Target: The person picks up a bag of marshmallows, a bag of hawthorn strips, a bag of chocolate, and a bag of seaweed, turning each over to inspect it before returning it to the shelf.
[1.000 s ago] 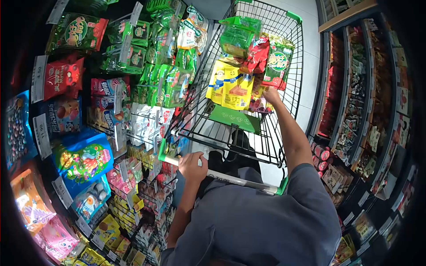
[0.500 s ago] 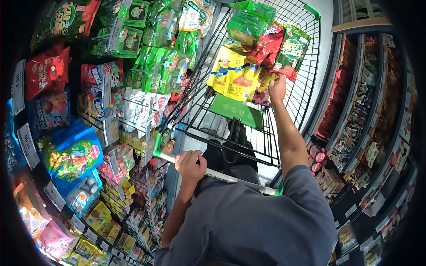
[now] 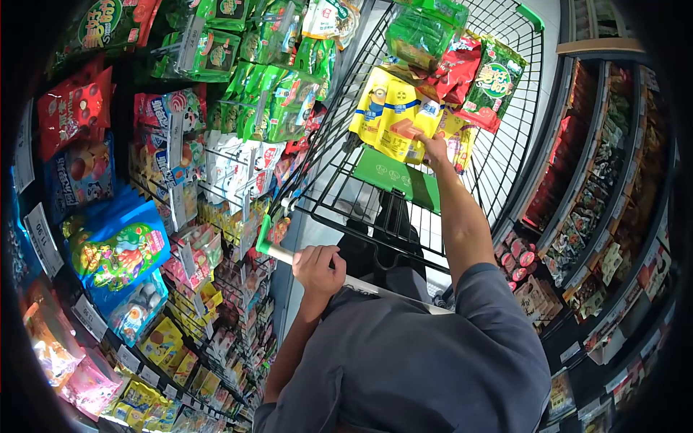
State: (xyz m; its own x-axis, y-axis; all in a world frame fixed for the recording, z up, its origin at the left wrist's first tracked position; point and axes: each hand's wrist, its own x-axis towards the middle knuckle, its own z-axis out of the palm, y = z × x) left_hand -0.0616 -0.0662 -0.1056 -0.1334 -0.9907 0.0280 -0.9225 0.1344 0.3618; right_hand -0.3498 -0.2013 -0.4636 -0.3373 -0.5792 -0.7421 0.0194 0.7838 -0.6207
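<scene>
My left hand (image 3: 318,270) is wrapped around the white handle bar (image 3: 364,288) of a shopping cart. Inside the wire basket (image 3: 516,108), my right hand (image 3: 435,151) has its fingers closed at the lower right edge of a yellow snack bag (image 3: 390,112); the fingertips are partly hidden. A smaller yellow and purple bag (image 3: 459,144) lies just right of that hand. Farther up in the cart are a red bag (image 3: 456,71), a green bag with a red lower edge (image 3: 494,83) and a clear green pack (image 3: 422,36).
A green flap panel (image 3: 397,178) crosses the near end of the cart. On the left stands a rack with hanging candy bags, among them a blue bag (image 3: 119,242) and green packs (image 3: 271,101). Shelves of small goods (image 3: 592,180) run along the right.
My right hand has moved left, from the lower edge of the green and red bag to the yellow snack bag. The cart appears slightly farther right in view. My left hand stays on the handle.
</scene>
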